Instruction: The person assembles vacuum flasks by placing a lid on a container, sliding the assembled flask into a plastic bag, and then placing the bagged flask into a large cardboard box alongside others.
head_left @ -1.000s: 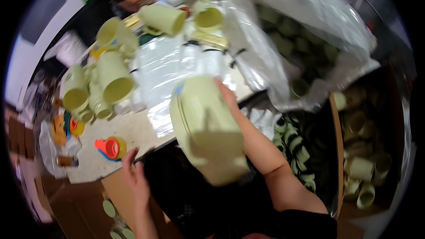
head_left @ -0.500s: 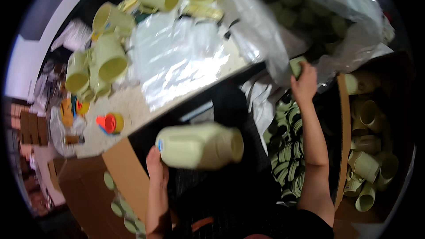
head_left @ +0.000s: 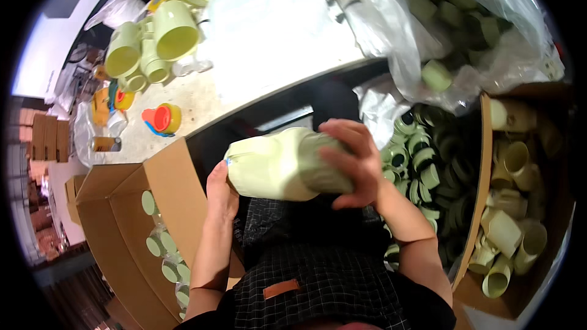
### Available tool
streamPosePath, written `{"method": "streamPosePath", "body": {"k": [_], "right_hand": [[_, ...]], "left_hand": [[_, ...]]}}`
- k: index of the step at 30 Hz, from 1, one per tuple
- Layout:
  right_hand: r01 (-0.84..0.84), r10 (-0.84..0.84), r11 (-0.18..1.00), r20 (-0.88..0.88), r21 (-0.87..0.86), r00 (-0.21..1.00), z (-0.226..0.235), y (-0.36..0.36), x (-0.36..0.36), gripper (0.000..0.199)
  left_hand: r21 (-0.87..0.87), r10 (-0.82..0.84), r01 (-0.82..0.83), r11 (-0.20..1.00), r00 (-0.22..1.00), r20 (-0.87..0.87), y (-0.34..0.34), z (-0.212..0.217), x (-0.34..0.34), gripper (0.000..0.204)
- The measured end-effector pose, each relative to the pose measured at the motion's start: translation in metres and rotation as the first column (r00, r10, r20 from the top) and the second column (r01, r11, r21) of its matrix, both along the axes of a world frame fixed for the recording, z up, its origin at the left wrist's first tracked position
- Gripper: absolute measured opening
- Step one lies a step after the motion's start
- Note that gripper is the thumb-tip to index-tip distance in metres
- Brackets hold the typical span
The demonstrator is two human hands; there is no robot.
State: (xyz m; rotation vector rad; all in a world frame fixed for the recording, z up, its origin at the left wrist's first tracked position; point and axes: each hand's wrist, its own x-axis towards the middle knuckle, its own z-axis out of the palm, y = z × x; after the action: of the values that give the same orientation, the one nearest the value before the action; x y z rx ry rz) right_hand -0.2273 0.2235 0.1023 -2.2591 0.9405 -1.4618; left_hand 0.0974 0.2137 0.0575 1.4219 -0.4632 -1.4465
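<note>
A pale yellow-green plastic jug [head_left: 266, 168] lies on its side before my body, its mouth end to the right. My left hand [head_left: 221, 190] is closed on the jug's base end, its thumb near a small blue mark. My right hand [head_left: 361, 162], slightly blurred, wraps over the other end, where a darker green lid [head_left: 318, 162] covers the mouth. Part of the lid is hidden under the fingers. I cannot tell whether it sits fully on the jug.
Open jugs [head_left: 176, 30] and a yellow-and-red tape dispenser [head_left: 165, 119] stand on the table at left. A clear plastic bag [head_left: 400, 61] of green lids sits at upper right. Green-and-black ring-like parts [head_left: 422, 159] lie below it. Cardboard boxes flank me: left [head_left: 116, 232], right [head_left: 480, 201].
My right hand has come from the plastic bag to the jug's mouth end, bringing a green lid. The left hand still holds the jug's base. The head view has shifted.
</note>
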Motion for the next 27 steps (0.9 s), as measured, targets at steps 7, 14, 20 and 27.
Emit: {"method": "streamPosePath", "body": {"k": [7,14,20,27], "right_hand": [[-0.618,-0.798,0.359,0.574,0.699,0.186,-0.073,0.037,0.085,0.044],[0.365,-0.572,0.555,0.024,0.748,0.820,-0.067,0.101,-0.010,0.036],[0.710,-0.721,-0.185,-0.584,0.680,0.372,-0.227,0.223,-0.120,0.025],[0.801,-0.048,-0.524,-0.949,0.288,0.310,-0.251,0.273,-0.121,0.077]], "left_hand": [[-0.714,0.269,0.133,0.688,0.866,0.421,-0.023,0.102,-0.062,0.036],[-0.329,-0.704,0.752,0.571,0.655,0.273,-0.095,0.034,-0.033,0.051],[-0.065,-0.671,0.934,0.350,0.299,0.679,-0.061,0.059,-0.069,0.091],[0.123,-0.542,0.672,0.730,0.461,0.703,0.008,0.038,-0.042,0.052]]}}
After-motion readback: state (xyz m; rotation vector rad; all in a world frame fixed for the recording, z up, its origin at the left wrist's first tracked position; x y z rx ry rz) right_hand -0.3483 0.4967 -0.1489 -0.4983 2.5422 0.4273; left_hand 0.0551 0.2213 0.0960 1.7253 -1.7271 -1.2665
